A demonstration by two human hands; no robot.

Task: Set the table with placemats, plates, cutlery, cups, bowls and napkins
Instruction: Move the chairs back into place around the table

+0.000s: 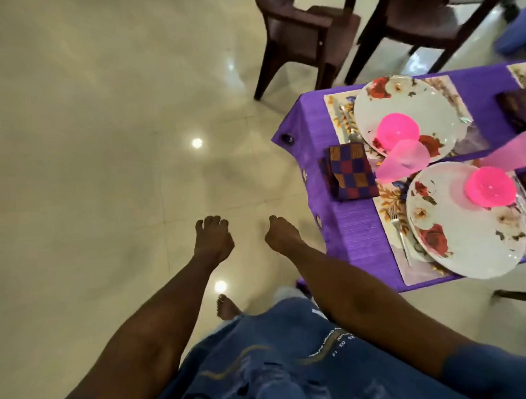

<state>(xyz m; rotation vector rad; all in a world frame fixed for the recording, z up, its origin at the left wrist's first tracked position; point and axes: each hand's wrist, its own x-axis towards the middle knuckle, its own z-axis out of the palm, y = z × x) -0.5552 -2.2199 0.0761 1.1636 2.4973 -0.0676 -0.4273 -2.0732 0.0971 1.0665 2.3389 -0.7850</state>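
Over the pale floor, left hand (213, 238) and right hand (280, 232) hang with fingers curled, holding nothing; at right, the purple table (351, 222) bears floral plates (402, 108), pink bowls (397, 130), a checked napkin (349, 171) and a fork (399, 232)

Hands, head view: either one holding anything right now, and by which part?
Nothing is held. The left hand and right hand both hang over bare floor with fingers loosely curled and hold nothing, left of the table.
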